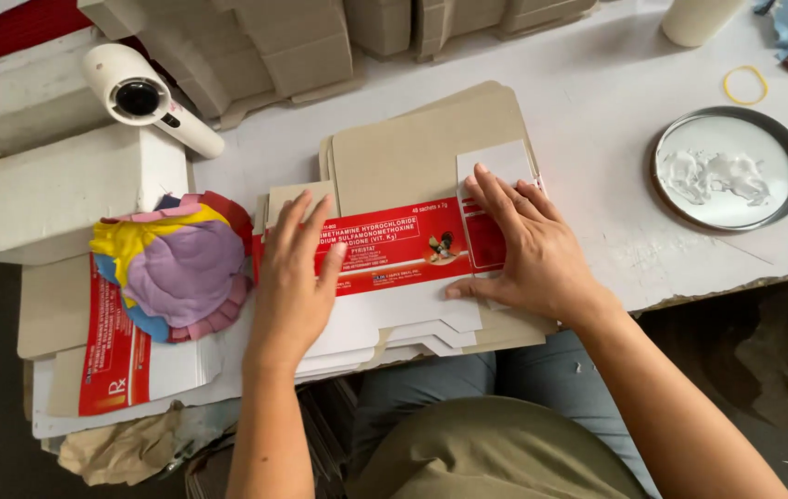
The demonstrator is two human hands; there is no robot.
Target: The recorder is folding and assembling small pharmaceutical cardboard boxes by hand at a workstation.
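Left hand (294, 268) flat, fingers spread, grasping nothing, pressing carton (403, 251) | right hand (519, 242) flat on carton's right flap | carton atop flat stack (412, 152), table (597, 111) centre | cloth (177, 263) left | glue dish (729, 168) far right

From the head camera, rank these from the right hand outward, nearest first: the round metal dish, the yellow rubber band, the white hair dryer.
Measured from the right hand, which lies flat on the red and white carton:
1. Round metal dish, on the table to its right.
2. Yellow rubber band, beyond the dish, near the table's far right.
3. White hair dryer, far left, beyond the left hand.
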